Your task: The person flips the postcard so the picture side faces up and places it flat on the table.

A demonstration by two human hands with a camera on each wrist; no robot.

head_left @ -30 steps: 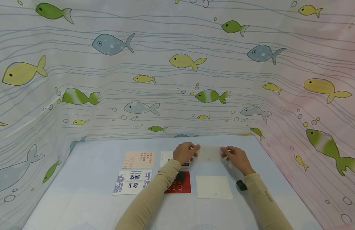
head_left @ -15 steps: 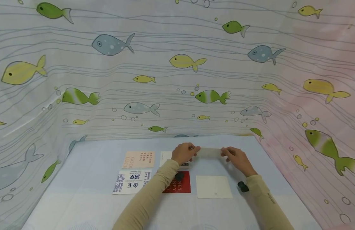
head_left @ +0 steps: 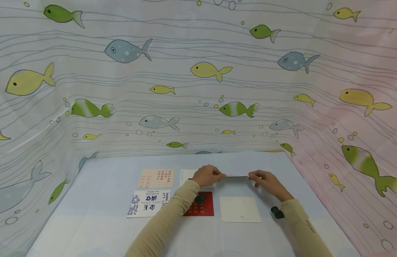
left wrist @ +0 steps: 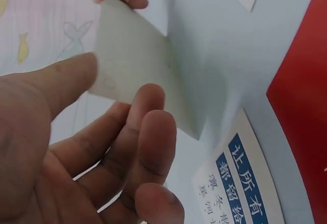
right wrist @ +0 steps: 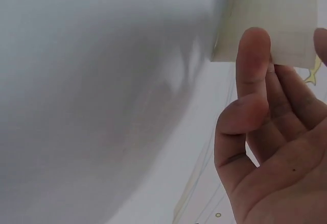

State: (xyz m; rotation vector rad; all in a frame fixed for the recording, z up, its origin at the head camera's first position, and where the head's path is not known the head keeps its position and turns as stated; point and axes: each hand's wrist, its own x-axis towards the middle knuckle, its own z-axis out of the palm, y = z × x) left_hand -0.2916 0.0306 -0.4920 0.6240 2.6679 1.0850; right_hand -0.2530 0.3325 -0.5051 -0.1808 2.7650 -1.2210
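Between my two hands a cream-white card (head_left: 237, 176) stands nearly edge-on in the head view. My left hand (head_left: 207, 176) pinches its left end, and my right hand (head_left: 266, 182) pinches the right end. In the left wrist view the pale face of the card (left wrist: 135, 55) rises upright, its lower edge close to the table, with the left thumb and fingertips at the near corner. From the right wrist, one end of the card (right wrist: 276, 20) shows between the right thumb and fingers. Another plain cream card (head_left: 240, 209) lies flat on the table, nearer me.
Left of it lies a red card (head_left: 206, 208), partly behind my left sleeve. A white card with blue-backed characters (left wrist: 240, 183) sits beneath my left hand. Farther left are a peach "GOOD LUCK" card (head_left: 157, 178) and a white card with purple lettering (head_left: 147, 205). Fish-patterned cloth surrounds the table.
The held card has tipped from showing its broad face to nearly edge-on in the head view. Both hands have come slightly toward me with it. The cards on the table have stayed put.
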